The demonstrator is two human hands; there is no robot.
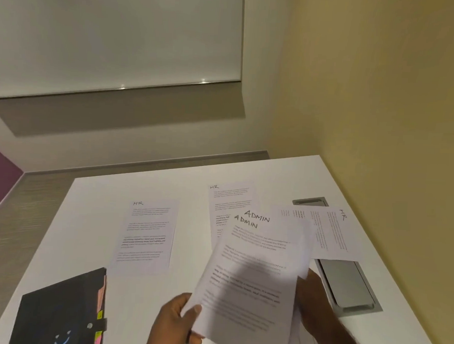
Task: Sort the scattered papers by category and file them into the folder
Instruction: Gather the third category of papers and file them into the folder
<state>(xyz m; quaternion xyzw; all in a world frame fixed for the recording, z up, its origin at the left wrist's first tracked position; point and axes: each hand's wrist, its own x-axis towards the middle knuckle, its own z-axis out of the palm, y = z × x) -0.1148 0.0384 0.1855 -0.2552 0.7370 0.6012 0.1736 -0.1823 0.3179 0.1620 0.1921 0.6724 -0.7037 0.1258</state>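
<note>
A whiteboard [117, 34] filled the view from ten to twelve o'clock, with a yellow wall [382, 101] running from one to four o'clock. The white counter [189, 262] spread below them.

At five o'clock, the ADMIN sheets [252, 278] were lifted off the counter and tilted, fanned so that two handwritten "ADMIN" headings showed one above the other. How many sheets lay in the bundle could not be told.

The black folder [60, 313] lay closed at seven o'clock on the counter, well apart from the bundle. It had a smiling face drawn on its cover, a strap with a stud at its right edge, and coloured tabs [99, 315] poking out there.

Three papers headed "HR" lay flat. The left HR sheet [149, 233] sat at six o'clock of the view, just past the folder. The middle HR sheet [229, 198] lay at twelve o'clock of the bundle, partly hidden by it. The right HR sheet [333, 232] was turned sideways at two o'clock of the bundle, lying across a grey metal hatch [346, 283] set into the counter.

The left hand [173, 324] pinched the bundle's lower left corner, thumb on top. The right hand [311, 294] held its right edge, its fingers hidden behind the paper.
</note>
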